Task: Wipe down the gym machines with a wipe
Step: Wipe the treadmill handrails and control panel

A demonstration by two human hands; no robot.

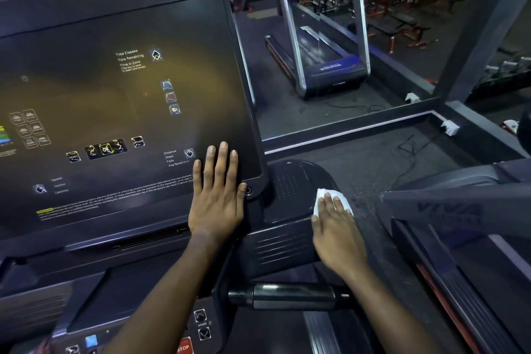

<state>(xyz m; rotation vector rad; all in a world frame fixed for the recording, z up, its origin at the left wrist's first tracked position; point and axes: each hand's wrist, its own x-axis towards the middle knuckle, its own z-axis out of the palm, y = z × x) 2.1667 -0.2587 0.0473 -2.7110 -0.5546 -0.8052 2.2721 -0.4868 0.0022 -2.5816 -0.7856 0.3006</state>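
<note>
- The white wipe (320,198) is pressed against the dark side housing (290,187) of the treadmill console, at about 4 o'clock from the middle of the view.
- The wipe is held down by the right hand (336,227) with straight fingers laid flat over it. It is not pinched or clenched, only pressed.
- The left hand (215,204) is spread flat, grasping nothing, on the lower right corner of the display panel (115,95), at 9 o'clock from the wipe.
- Because the wipe is only trapped under flat fingers, it could be left behind or bunched up on a quick stroke, and bare skin would then be dragged over the housing.
- Moisture could be pushed into the perforated grille just at 10 o'clock from the wipe if it is scrubbed hard there.
- Fingerprints are likely to be left on the glossy panel by the bracing palm, and the printed keys at its 9 o'clock could be touched if it slides.
- The red stop button (184,348) and speed keys (201,322), at 6 o'clock, lie beside the left forearm and could be bumped.
</note>
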